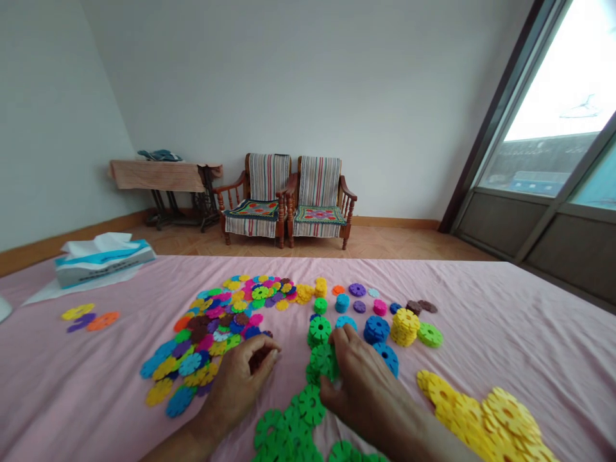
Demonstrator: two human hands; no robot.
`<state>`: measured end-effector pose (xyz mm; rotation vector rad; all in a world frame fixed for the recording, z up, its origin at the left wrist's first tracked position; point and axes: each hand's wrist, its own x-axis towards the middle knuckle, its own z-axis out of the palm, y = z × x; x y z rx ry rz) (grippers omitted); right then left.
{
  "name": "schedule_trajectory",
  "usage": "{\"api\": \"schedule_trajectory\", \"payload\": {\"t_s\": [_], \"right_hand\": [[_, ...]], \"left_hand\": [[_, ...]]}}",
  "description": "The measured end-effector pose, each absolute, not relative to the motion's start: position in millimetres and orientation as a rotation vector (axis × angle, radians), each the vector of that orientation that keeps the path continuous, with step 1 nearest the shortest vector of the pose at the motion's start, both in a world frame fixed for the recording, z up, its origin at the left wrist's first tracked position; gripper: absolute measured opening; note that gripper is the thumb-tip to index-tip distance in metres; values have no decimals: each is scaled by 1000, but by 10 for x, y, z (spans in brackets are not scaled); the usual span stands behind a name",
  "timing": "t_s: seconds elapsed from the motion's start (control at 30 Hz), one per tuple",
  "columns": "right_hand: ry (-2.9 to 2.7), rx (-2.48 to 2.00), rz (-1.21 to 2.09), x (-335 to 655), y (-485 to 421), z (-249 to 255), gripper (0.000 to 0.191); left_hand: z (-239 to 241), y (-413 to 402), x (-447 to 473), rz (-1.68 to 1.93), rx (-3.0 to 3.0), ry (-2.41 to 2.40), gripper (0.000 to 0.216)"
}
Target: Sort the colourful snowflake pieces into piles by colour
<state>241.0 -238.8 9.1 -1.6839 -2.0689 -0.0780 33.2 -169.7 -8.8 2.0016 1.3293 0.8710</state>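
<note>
Colourful plastic snowflake discs lie on a pink tablecloth. My left hand rests at the near edge of a mixed pile of discs, its fingers curled around a dark disc. My right hand pinches a green disc in the stack just below another green stack. Loose green discs spread between my wrists. Sorted stacks stand beyond: blue, yellow, a single green disc.
A heap of yellow discs lies at the near right. A tissue box sits at the far left, with three loose discs near it. Two wooden armchairs and a side table stand by the wall.
</note>
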Motion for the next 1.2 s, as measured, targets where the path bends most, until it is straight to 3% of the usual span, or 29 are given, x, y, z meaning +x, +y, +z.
{"api": "schedule_trajectory", "payload": {"t_s": [0.1, 0.27, 0.7, 0.87, 0.93, 1.2], "right_hand": [[-2076, -1666, -129, 2378, -2314, -12, 41], [-2076, -1547, -322, 2386, -2297, -99, 52], [-2061, -1519, -345, 2397, -2338, -21, 50], [-2024, -1670, 58, 2492, -2408, 286, 20], [-2071, -1646, 80, 2547, -2437, 314, 19], [-2257, -1254, -413, 2543, -2493, -102, 18]], "left_hand": [[-77, -1704, 336, 877, 2006, 1327, 25], [-84, -1704, 334, 879, 1999, 1307, 23], [-79, -1711, 330, 885, 2029, 1301, 20], [-110, -1733, 319, 914, 2172, 1287, 20], [-114, -1767, 330, 903, 2272, 1207, 20], [-80, -1846, 398, 812, 2437, 881, 26]]}}
